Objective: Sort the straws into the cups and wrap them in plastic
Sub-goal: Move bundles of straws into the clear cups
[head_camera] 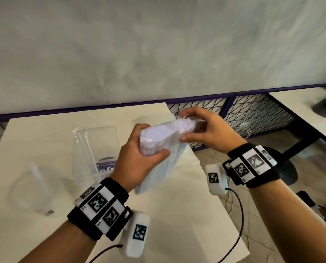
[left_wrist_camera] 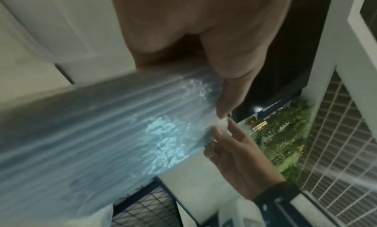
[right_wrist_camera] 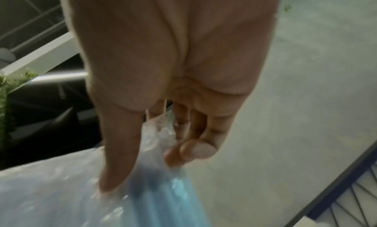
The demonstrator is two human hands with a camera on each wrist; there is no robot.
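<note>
A thick bundle of white straws in a clear plastic bag (head_camera: 159,147) is held up over the table. My left hand (head_camera: 139,149) grips the bundle around its middle, thumb on the near side. My right hand (head_camera: 198,128) pinches the bag's plastic at the top end of the bundle. In the left wrist view the bagged straws (left_wrist_camera: 114,130) run across the frame, and the right hand's fingers (left_wrist_camera: 226,143) pull at the plastic. The right wrist view shows fingers (right_wrist_camera: 191,143) curled into crumpled plastic (right_wrist_camera: 161,130). A clear plastic cup (head_camera: 31,188) stands at the left with one straw in it.
A clear rectangular container (head_camera: 95,147) sits on the white table (head_camera: 177,215) behind my left hand, with a purple label beside it. A black wire fence (head_camera: 253,111) runs behind the table. Another table (head_camera: 313,103) stands at the right, and a cable hangs off the table edge.
</note>
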